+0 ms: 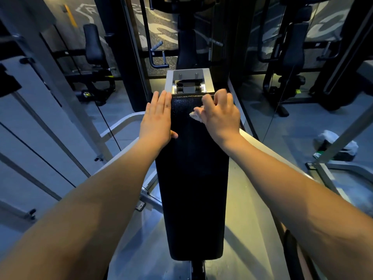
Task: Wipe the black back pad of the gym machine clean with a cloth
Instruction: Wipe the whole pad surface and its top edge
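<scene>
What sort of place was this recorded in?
Most likely a gym: the black back pad sits on a metal frame, with the left machine and right machine, both padded, beyond it.

Dim gym interior under bluish light. Smooth grey floor point(119, 110); beyond it, speckled rubber flooring point(161, 31) with large white painted markings. Left: seated machine point(93, 47) with black upholstery, behind slanting grey steel posts point(61, 81) and a thin black cable point(108, 124). Right: second black machine point(292, 57); crumpled white plastic bag point(328, 136) on the floor

There are 1 back pad point(191, 178), 1 cloth point(194, 116), 2 hands: left hand point(157, 118), right hand point(221, 116).
</scene>
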Demonstrator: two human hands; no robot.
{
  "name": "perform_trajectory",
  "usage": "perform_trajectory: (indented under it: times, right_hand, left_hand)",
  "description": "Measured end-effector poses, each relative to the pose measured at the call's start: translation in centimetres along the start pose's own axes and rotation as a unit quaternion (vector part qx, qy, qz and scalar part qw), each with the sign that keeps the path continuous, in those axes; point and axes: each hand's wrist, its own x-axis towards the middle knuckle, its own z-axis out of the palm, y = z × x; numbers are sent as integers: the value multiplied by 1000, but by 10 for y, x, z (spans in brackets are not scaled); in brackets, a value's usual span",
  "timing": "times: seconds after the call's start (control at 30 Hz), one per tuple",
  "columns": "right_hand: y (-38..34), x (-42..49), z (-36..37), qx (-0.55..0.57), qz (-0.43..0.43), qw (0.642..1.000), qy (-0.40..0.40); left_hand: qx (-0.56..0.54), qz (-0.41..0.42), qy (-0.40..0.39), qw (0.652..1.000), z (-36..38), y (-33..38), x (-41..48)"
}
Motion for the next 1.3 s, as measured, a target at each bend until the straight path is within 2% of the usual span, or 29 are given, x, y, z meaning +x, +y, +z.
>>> perform_trajectory:
  times: [0.13, 0.23, 0.43, 0.67, 0.73, 0.87, 1.0, 1.17, 1.3]
  right_hand:
    - [-7, -27, 6, 108, -14, 994, -11]
    - [-6, -35, 10, 82, -3, 995, -48]
    - [-9, -9, 4, 140, -66, 988, -8]
    - [-19, -10, 9, 121, -54, 989, -70]
    - [-18, -6, 3, 139, -66, 986, -58]
    - [-18, 10, -1, 154, -104, 982, -20]
    - [-29, 5, 8, 112, -100, 988, -43]
    - [-38, -8, 11, 138, -99, 984, -45]
    - [-37, -28, 13, 152, -101, 979, -91]
  left_hand:
    - [1, 2, 3, 1000, 2, -1, 0]
    - [5, 4, 7, 1000, 4, -1, 1]
    - [2, 7, 1, 1000, 2, -2, 1]
    - [3, 17, -4, 1000, 0, -7, 0]
    - [6, 14, -8, 1000, -2, -5, 1]
    - [-37, -31, -8, 999, 2, 1, -7]
    - [-86, -99, 5, 991, 24, -6, -37]
    - [-91, -100, -25, 990, 49, -9, -65]
    - [-94, -102, -33, 990, 58, -7, -67]
